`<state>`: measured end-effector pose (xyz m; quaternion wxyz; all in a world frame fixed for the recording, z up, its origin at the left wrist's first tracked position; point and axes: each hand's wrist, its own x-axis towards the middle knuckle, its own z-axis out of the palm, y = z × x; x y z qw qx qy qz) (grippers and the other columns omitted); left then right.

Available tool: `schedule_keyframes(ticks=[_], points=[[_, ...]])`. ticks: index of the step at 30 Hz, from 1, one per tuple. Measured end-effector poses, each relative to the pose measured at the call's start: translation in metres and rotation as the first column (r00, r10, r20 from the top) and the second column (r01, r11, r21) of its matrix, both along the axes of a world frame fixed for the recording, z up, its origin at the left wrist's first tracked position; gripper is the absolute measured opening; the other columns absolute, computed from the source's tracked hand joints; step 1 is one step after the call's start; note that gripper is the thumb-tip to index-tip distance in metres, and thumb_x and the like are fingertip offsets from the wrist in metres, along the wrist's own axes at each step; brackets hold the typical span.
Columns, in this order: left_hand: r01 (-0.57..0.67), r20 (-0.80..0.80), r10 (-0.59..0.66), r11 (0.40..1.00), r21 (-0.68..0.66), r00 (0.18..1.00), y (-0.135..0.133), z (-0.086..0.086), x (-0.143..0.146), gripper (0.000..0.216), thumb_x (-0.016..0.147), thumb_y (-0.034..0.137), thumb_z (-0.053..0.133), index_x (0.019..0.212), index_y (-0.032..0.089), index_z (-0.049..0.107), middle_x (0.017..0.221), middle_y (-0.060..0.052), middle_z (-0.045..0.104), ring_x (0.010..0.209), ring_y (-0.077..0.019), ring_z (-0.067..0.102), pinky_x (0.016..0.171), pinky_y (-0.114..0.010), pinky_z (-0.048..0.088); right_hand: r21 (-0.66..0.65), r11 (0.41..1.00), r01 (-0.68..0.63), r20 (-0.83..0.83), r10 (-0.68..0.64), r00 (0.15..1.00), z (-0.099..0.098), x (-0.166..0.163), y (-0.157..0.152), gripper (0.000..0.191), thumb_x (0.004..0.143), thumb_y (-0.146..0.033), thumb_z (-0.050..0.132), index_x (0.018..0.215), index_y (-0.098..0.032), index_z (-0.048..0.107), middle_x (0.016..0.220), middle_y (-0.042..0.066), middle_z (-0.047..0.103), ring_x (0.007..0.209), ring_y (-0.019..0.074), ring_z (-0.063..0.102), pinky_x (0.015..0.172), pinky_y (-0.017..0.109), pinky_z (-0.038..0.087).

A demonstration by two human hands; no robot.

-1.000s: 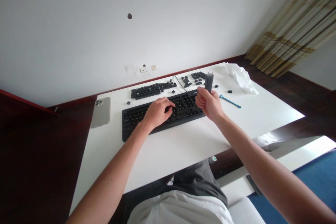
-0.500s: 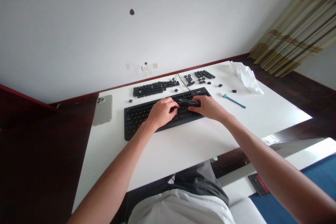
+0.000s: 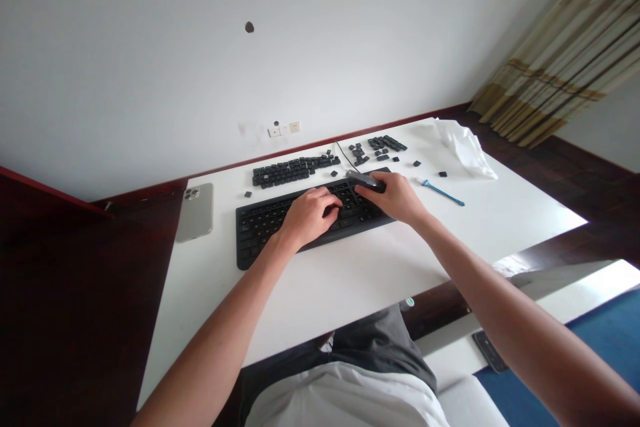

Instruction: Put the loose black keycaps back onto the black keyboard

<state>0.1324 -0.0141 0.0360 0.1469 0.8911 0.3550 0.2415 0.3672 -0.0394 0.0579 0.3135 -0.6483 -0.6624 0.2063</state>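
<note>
A black keyboard [image 3: 265, 230] lies on the white table, with many keycaps off its middle part. My left hand [image 3: 311, 215] rests over its centre, fingers bent down onto the keys and thumb a little apart from the index finger. Nothing shows between them. Over the keyboard's right end, my right hand [image 3: 395, 197] is closed around a dark, elongated tool [image 3: 369, 182] with a shiny grey tip pointing left; its exact kind I cannot make out. Behind the keyboard lie rows of loose black keycaps [image 3: 283, 172] and another group of keycaps [image 3: 387, 143].
A phone [image 3: 196, 212] lies at the table's left edge. On the right are a blue brush [image 3: 444, 193], a stray keycap [image 3: 443, 174] and a white plastic bag [image 3: 467, 147]. A cable [image 3: 346, 155] runs back from the keyboard toward the wall.
My right hand has tilted the dark tool, raising its tip up and away from my left hand's fingers. My left hand stays in nearly the same place on the keyboard.
</note>
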Motion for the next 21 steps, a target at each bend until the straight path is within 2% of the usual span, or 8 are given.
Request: schedule_keyframes(ticks=[2, 5, 8, 11, 15, 18, 21], points=[[0.018, 0.011, -0.018, 1.000, -0.014, 1.000, -0.001, 0.000, 0.000, 0.016, 0.095, 0.021, 0.065, 0.106, 0.024, 0.077, 0.106, -0.003, 0.074, 0.101, -0.0210, 0.069, 0.093, -0.035, 0.056, 0.025, 0.999, 0.031, -0.243, -0.024, 0.970, -0.002, -0.003, 0.004, 0.050, 0.089, -0.060, 0.065, 0.064, -0.023, 0.042, 0.058, -0.003, 0.041, 0.057, 0.0136, 0.036, 0.055, 0.030, 0.028], [0.002, 0.007, -0.002, 1.000, -0.019, 1.000, -0.001, -0.001, 0.002, 0.014, 0.093, 0.028, 0.071, 0.106, 0.024, 0.078, 0.105, -0.003, 0.074, 0.100, -0.0214, 0.068, 0.091, -0.035, 0.056, 0.020, 1.000, 0.005, -0.568, 0.007, 0.823, -0.008, -0.010, 0.013, 0.058, 0.090, -0.065, 0.062, 0.061, -0.025, 0.035, 0.054, -0.003, 0.036, 0.051, 0.0121, 0.032, 0.050, 0.030, 0.027], [-0.022, -0.009, 0.022, 1.000, -0.010, 1.000, -0.003, -0.002, 0.005, 0.015, 0.091, 0.032, 0.076, 0.103, 0.024, 0.078, 0.102, -0.004, 0.073, 0.099, -0.0223, 0.068, 0.090, -0.036, 0.055, 0.063, 0.997, -0.043, -0.737, 0.075, 0.671, -0.018, -0.017, 0.023, 0.059, 0.088, -0.064, 0.068, 0.060, -0.025, 0.033, 0.054, -0.005, 0.032, 0.049, 0.0107, 0.029, 0.046, 0.029, 0.026], [-0.030, -0.013, 0.030, 0.999, -0.023, 0.999, -0.006, -0.002, 0.009, 0.012, 0.090, 0.030, 0.077, 0.100, 0.023, 0.079, 0.101, -0.003, 0.074, 0.098, -0.0220, 0.067, 0.090, -0.035, 0.055, 0.081, 0.996, -0.027, -0.804, 0.082, 0.589, -0.028, -0.021, 0.028, 0.061, 0.085, -0.062, 0.073, 0.058, -0.024, 0.034, 0.053, -0.006, 0.029, 0.047, 0.0092, 0.027, 0.044, 0.028, 0.023], [-0.015, 0.024, 0.016, 0.998, -0.058, 1.000, -0.008, -0.002, 0.012, 0.008, 0.090, 0.024, 0.074, 0.097, 0.022, 0.078, 0.099, -0.003, 0.074, 0.097, -0.0205, 0.068, 0.088, -0.033, 0.055, 0.114, 0.993, 0.019, -0.838, 0.085, 0.539, -0.037, -0.018, 0.028, 0.063, 0.085, -0.059, 0.075, 0.055, -0.023, 0.033, 0.051, -0.006, 0.029, 0.045, 0.0081, 0.026, 0.043, 0.027, 0.020], [-0.001, 0.062, 0.003, 1.000, -0.025, 0.998, -0.009, -0.002, 0.012, 0.020, 0.093, 0.012, 0.062, 0.100, 0.022, 0.078, 0.104, -0.003, 0.074, 0.100, -0.0192, 0.067, 0.091, -0.032, 0.055, 0.150, 0.987, 0.060, -0.839, 0.095, 0.535, -0.038, -0.014, 0.026, 0.060, 0.085, -0.058, 0.076, 0.056, -0.023, 0.036, 0.051, -0.006, 0.031, 0.045, 0.0085, 0.028, 0.042, 0.027, 0.020], [0.044, -0.017, -0.043, 0.997, 0.059, 0.999, -0.009, -0.002, 0.011, 0.036, 0.091, 0.002, 0.054, 0.106, 0.023, 0.079, 0.107, -0.003, 0.074, 0.100, -0.0204, 0.063, 0.095, -0.034, 0.055, 0.156, 0.984, 0.089, -0.809, 0.076, 0.583, -0.036, -0.012, 0.024, 0.058, 0.085, -0.059, 0.075, 0.058, -0.024, 0.038, 0.051, -0.006, 0.033, 0.045, 0.0088, 0.029, 0.042, 0.027, 0.023]])
